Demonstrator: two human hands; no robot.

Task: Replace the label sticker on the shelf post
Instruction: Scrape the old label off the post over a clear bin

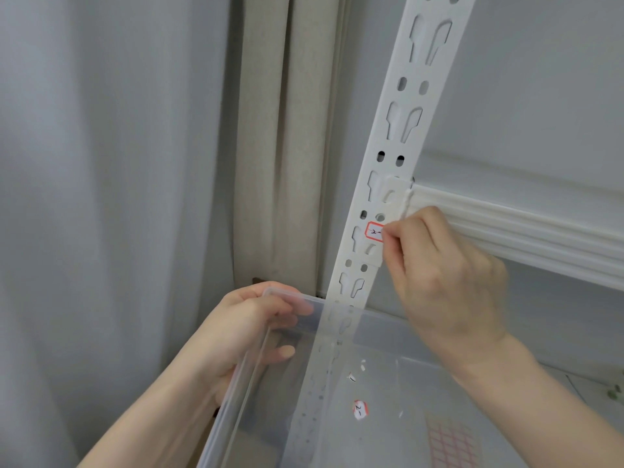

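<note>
The white perforated shelf post [388, 170] serves as the landmark. On its face, just below the shelf beam's [513, 231] end bracket, sits the red-bordered label sticker [374, 231] with handwritten marks. The right hand [442, 282] reaches in from the right of the post, its thumb and forefinger pressed together at the sticker's right edge; whether they pinch a lifted corner or only press on it cannot be told, since the fingertips cover that edge.

Lower down, in front of the post, the left hand [250, 332] grips the rim of a clear plastic bin [236, 393], fingers curled over the corner and thumb inside. In the bin lie 1 crumpled red-bordered sticker scrap [360, 409], several small white paper bits [363, 364], and a sheet of red-grid blank labels [452, 444].

From here the likely trouble is tearing: a sticker pulled fast or at a steep angle from painted metal may shred and leave residue over the post's slots, as the bits in the bin suggest. If it is a fresh label being pressed, laying it over a slot may wrinkle it. The bin, held by 1 hand at 1 corner, may tip and spill.
</note>
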